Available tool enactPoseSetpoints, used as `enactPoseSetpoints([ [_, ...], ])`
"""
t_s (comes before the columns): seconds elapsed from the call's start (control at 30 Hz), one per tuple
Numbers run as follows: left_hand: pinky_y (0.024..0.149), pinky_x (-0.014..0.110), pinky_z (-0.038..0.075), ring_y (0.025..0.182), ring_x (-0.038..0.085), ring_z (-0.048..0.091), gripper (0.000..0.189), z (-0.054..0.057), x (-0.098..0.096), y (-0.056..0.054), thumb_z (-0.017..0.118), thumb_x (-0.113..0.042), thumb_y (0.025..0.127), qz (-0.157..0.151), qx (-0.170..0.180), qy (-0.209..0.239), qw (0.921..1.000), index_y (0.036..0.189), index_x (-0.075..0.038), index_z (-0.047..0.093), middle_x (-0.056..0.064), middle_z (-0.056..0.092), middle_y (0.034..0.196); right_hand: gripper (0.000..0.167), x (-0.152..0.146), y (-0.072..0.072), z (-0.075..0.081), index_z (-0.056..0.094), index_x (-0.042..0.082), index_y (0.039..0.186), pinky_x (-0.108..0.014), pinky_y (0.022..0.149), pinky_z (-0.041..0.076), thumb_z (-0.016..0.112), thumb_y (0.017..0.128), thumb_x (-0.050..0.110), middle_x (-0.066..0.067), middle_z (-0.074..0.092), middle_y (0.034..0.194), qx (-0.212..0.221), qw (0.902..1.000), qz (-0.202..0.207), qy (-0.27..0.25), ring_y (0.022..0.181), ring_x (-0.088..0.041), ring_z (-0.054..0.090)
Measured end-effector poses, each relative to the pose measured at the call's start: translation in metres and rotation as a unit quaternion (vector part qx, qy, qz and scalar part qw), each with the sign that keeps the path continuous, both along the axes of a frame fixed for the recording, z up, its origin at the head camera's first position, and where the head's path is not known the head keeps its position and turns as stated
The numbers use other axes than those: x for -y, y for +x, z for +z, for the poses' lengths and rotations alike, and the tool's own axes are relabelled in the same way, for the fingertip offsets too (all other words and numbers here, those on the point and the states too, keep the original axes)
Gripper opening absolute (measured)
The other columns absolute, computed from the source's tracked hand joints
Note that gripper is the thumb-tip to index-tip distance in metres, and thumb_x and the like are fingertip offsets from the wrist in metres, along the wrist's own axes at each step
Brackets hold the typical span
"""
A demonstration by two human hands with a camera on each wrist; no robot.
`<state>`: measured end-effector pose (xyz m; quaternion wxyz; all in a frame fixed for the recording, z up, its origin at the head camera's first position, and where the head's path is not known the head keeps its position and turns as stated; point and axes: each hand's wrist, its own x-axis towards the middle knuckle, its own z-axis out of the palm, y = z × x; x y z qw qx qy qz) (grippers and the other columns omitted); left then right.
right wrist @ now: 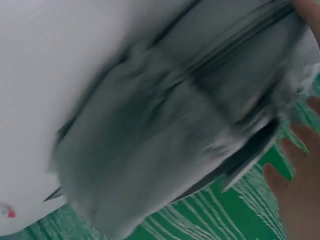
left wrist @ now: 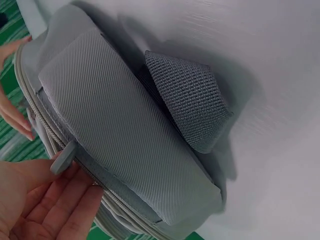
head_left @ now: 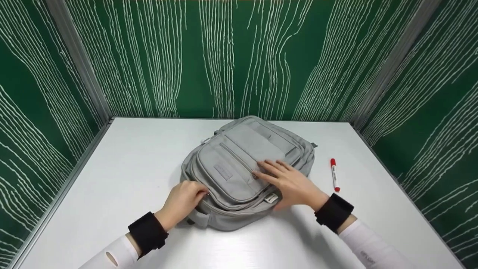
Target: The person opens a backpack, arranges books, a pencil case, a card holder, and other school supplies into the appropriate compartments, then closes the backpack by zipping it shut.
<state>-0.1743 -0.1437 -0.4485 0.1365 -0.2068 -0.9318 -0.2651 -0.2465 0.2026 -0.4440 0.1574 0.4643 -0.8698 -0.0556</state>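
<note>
A grey backpack (head_left: 257,144) lies on the white table with its front pocket facing up. My left hand (head_left: 183,198) is at its near left edge, where thumb and fingers pinch a grey zipper pull (left wrist: 65,157) on the zipper track. A webbing strap (left wrist: 187,97) sticks out from the bag beside that hand. My right hand (head_left: 293,185) lies over the right part of the front pocket, fingers spread, fingertips right by the pocket's small zipper. In the blurred right wrist view its straight fingers (right wrist: 295,155) appear beside the bag.
A white marker with red ends (head_left: 334,175) lies on the table (head_left: 130,160) to the right of the backpack. Green walls (head_left: 254,56) with white wavy lines stand behind and on both sides. Each wrist wears a black band (head_left: 148,233).
</note>
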Motion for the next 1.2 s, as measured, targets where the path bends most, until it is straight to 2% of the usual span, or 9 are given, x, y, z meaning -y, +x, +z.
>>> enactPoseSetpoints([
  [0.13,0.076,0.038,0.063,0.085,0.022,0.078,0.011,0.0,-0.001,-0.001,0.073,-0.002,0.09,0.0,0.005,0.003,1.0,0.094,-0.007,0.082,0.005,0.081,0.093,0.122,-0.006,-0.012,-0.009,0.041,0.023,0.158,-0.054,0.12,0.042,0.087,0.056,0.071,-0.014,0.04,0.164,-0.015,0.9998,0.014,-0.002,0.147,-0.038,0.046],
  [0.27,0.076,0.038,0.063,0.086,0.022,0.078,0.011,-0.001,-0.002,-0.003,0.073,-0.002,0.09,0.0,0.008,0.005,1.0,0.094,-0.007,0.082,0.006,0.081,0.093,0.115,-0.001,-0.013,-0.014,0.048,0.02,0.154,-0.054,0.117,0.044,0.086,0.059,0.071,-0.015,0.046,0.161,-0.028,0.9988,0.024,-0.031,0.144,-0.039,0.05],
  [0.5,0.077,0.039,0.063,0.087,0.023,0.078,0.011,-0.002,-0.002,-0.004,0.073,-0.001,0.09,0.005,0.013,0.005,0.9999,0.095,-0.007,0.081,0.007,0.081,0.094,0.106,0.011,-0.007,-0.016,0.051,0.019,0.152,-0.052,0.117,0.045,0.088,0.063,0.063,-0.01,0.05,0.159,-0.02,0.9988,-0.022,-0.038,0.141,-0.037,0.053],
  [0.63,0.077,0.038,0.064,0.087,0.023,0.078,0.01,-0.003,-0.002,-0.002,0.073,-0.002,0.09,0.004,0.01,0.004,0.9999,0.094,-0.006,0.081,0.007,0.081,0.094,0.106,0.016,-0.002,-0.02,0.053,0.018,0.15,-0.054,0.114,0.048,0.091,0.061,0.06,-0.01,0.053,0.157,-0.019,0.9979,-0.035,-0.052,0.139,-0.038,0.055],
  [1.0,0.076,0.039,0.063,0.087,0.021,0.078,0.009,-0.001,0.0,-0.002,0.074,-0.006,0.091,0.0,0.003,0.004,1.0,0.094,-0.008,0.081,0.005,0.081,0.093,0.113,0.039,0.003,-0.035,0.055,0.015,0.148,-0.05,0.112,0.05,0.093,0.053,0.062,-0.009,0.057,0.153,-0.073,0.9922,-0.079,-0.064,0.134,-0.037,0.059],
  [1.2,0.078,0.039,0.064,0.087,0.023,0.078,0.009,0.0,0.001,-0.002,0.074,-0.003,0.09,0.003,0.0,0.011,0.9999,0.093,-0.007,0.081,0.006,0.081,0.093,0.11,0.06,0.01,-0.036,0.058,0.013,0.146,-0.05,0.109,0.052,0.089,0.056,0.068,-0.013,0.061,0.148,-0.093,0.9873,-0.117,-0.054,0.131,-0.037,0.061],
])
